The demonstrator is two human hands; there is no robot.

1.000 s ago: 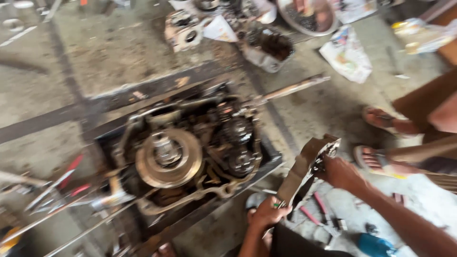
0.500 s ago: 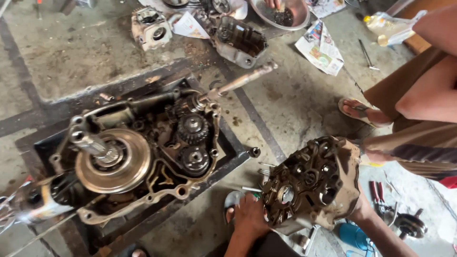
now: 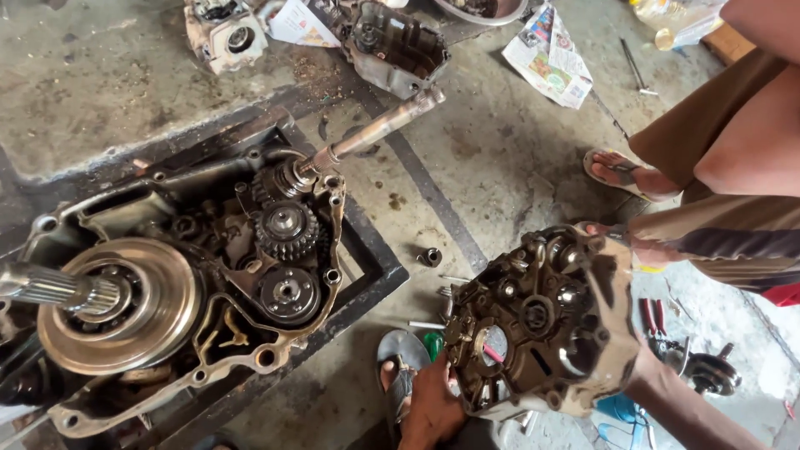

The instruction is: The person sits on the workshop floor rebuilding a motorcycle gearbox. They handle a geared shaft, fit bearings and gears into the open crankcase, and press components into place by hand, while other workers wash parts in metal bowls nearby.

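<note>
I hold a dirty engine side cover (image 3: 542, 321) upright in both hands at the lower right, its ribbed inner face turned toward me. My left hand (image 3: 432, 408) grips its lower left edge. My right hand (image 3: 640, 368) grips the right edge, mostly hidden behind the cover. To the left lies the open engine case (image 3: 208, 275) with bare gears (image 3: 286, 229), a large round clutch drum (image 3: 125, 304) and a long shaft (image 3: 383, 125) sticking out toward the upper right.
The engine rests in a black metal tray (image 3: 375, 267) on the concrete floor. Other case parts (image 3: 392, 50) and a newspaper (image 3: 550, 54) lie at the top. Another person's sandalled foot (image 3: 621, 171) is at the right. A small bush (image 3: 430, 257) and red-handled pliers (image 3: 650, 317) lie near the cover.
The cover has turned from edge-on to showing its inner face and has risen closer. The view has shifted right, so the engine sits further left.
</note>
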